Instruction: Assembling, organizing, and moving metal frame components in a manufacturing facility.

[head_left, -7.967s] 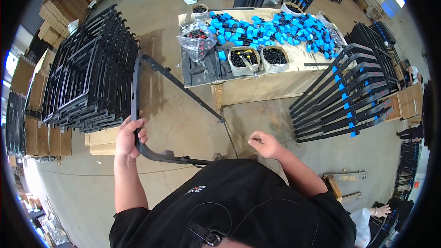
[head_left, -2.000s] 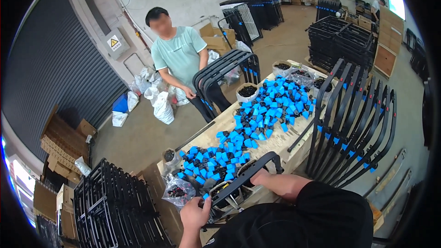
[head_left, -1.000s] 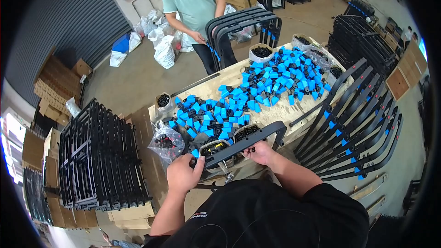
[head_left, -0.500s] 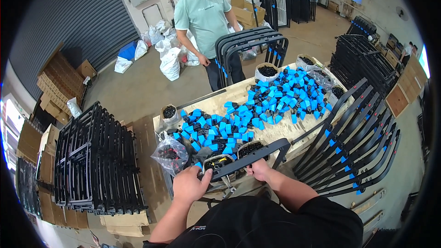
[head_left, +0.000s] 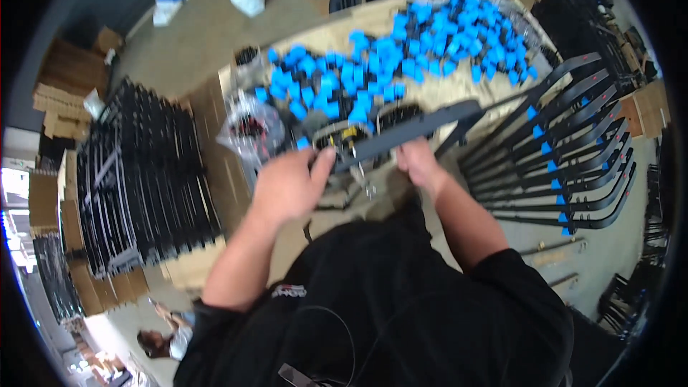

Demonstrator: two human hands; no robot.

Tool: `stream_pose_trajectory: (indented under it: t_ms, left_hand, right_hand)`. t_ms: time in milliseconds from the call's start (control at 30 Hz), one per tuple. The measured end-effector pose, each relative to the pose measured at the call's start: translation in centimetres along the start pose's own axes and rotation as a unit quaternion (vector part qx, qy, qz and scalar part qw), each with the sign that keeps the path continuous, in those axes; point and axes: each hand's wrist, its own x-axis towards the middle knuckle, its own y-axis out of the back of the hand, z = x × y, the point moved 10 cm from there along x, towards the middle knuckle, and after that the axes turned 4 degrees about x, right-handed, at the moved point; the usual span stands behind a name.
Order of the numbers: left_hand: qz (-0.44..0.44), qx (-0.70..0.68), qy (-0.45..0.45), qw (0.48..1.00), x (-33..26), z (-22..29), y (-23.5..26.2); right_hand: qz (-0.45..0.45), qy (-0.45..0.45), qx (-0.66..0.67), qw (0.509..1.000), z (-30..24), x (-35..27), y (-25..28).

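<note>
A black tubular metal frame (head_left: pixel 430 123) slants across in front of me at the near edge of the table. My left hand (head_left: pixel 290 183) is closed round its left end, the thumb lying along the bar. Just under the bar, my right hand (head_left: pixel 418 160) is closed in a fist; what its fingers hold is hidden. Beneath the frame hangs a shiny metal tool end (head_left: pixel 370 190), blurred. Behind the bar sit an open bag with black and yellow parts (head_left: pixel 344 134) and a bag of small black parts (head_left: pixel 399 112).
Blue-and-black plastic pieces (head_left: pixel 330 82) cover much of the wooden table (head_left: pixel 301 36). A clear bag (head_left: pixel 251 129) sits at its left corner. Stacked black frames (head_left: pixel 147 179) stand left; curved black frames with blue pieces (head_left: pixel 566 150) lean right. People are at far and lower left.
My view has tipped downward, so the table sits higher in the picture and the co-worker shows only by the legs. Both hands keep their places at the frame.
</note>
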Motion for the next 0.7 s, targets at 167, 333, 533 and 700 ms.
stream_pose_trajectory:
  t_ms: [167,333,533,700]
  left_hand:
    - [-0.034,-0.032,0.03,0.998,0.5,-2.4,-0.9]
    - [-0.053,-0.042,0.04,0.997,-0.1,-3.2,-1.7]
    - [-0.022,-0.008,0.027,0.999,-0.7,-2.5,-1.3]
    - [-0.004,-0.015,0.016,1.0,-0.8,-2.3,-0.8]
  right_hand:
    - [0.039,-0.047,-0.024,0.998,-6.5,0.2,-3.7]
    - [-0.072,0.104,-0.333,0.935,-11.9,-0.5,-11.8]
    - [-0.166,0.052,-0.547,0.819,-8.3,1.0,-13.6]
    - [-0.225,0.003,-0.56,0.797,-7.0,2.0,-14.7]
